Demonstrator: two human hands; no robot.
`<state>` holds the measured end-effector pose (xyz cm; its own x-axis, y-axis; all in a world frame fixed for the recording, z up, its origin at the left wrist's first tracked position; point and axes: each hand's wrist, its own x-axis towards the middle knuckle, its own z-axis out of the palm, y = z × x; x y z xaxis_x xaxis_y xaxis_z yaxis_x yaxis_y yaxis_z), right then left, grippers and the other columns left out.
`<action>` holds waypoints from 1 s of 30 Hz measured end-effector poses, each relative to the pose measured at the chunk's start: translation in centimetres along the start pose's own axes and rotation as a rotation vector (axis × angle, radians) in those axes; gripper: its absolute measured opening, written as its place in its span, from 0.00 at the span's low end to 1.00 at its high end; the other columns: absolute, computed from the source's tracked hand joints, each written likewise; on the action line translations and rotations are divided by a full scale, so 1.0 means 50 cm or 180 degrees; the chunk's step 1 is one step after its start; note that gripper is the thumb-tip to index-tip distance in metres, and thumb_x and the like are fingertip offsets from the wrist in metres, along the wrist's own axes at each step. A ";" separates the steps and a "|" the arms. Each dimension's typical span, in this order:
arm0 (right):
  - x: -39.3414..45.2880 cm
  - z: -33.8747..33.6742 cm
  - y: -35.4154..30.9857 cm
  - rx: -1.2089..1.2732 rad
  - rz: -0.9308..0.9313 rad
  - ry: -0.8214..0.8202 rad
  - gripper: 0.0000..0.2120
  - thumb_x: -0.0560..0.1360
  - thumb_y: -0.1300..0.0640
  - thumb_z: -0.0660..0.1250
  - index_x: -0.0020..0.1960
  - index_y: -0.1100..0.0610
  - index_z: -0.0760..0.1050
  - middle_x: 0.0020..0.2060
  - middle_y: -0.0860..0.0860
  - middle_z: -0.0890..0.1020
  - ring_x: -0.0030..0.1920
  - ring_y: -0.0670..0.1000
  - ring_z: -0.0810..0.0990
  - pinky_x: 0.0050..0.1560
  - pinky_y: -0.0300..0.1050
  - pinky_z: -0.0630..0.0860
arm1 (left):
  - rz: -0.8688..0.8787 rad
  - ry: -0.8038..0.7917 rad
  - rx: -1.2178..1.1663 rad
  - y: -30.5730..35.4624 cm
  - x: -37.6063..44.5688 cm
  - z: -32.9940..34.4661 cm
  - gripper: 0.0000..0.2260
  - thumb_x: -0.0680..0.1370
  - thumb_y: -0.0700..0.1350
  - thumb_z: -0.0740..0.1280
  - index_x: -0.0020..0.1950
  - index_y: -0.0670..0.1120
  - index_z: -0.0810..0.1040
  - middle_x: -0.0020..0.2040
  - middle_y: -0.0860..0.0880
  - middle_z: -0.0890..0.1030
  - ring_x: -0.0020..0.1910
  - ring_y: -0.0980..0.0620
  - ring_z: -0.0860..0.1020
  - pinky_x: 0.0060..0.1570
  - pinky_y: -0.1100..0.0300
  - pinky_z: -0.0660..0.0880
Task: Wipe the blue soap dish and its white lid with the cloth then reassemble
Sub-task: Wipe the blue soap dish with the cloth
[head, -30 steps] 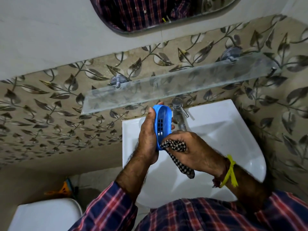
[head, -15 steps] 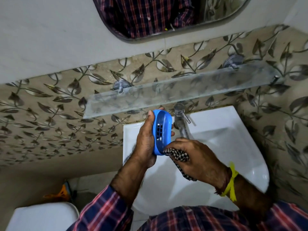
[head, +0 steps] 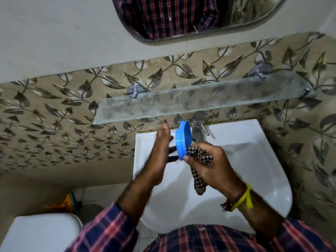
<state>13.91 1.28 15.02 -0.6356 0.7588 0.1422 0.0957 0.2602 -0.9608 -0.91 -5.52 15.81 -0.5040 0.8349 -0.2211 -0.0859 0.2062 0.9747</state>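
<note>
Both hands over the sink (head: 272,160). Right hand (head: 214,164) now clenched on the checked cloth (head: 200,166) and pinching the blue soap dish (head: 183,140) by its lower edge; left hand (head: 160,151), which held the dish half a second ago, has let go, fingers spread beside it. Dish flipped, slotted side turned away. Likely regrasp to wipe the other face. White lid not in view. Tap (head: 198,127) just behind.

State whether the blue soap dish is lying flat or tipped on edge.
Tipped on edge: the blue soap dish stands nearly vertical above the sink, its lower end pinched by the right hand.
</note>
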 end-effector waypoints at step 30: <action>-0.016 0.008 -0.044 0.0891 0.0436 -0.0746 0.03 0.76 0.64 0.71 0.47 0.59 0.83 0.41 0.53 0.87 0.43 0.49 0.85 0.47 0.47 0.82 | 0.0805 -0.0011 -0.0497 0.005 -0.003 0.031 0.29 0.78 0.70 0.48 0.67 0.57 0.78 0.52 0.42 0.80 0.49 0.44 0.78 0.51 0.48 0.77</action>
<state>13.89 -0.15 16.94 -0.7923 0.6099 -0.0191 -0.0003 -0.0318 -0.9995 0.47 -4.79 16.03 -0.5235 0.8515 0.0295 -0.0893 -0.0893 0.9920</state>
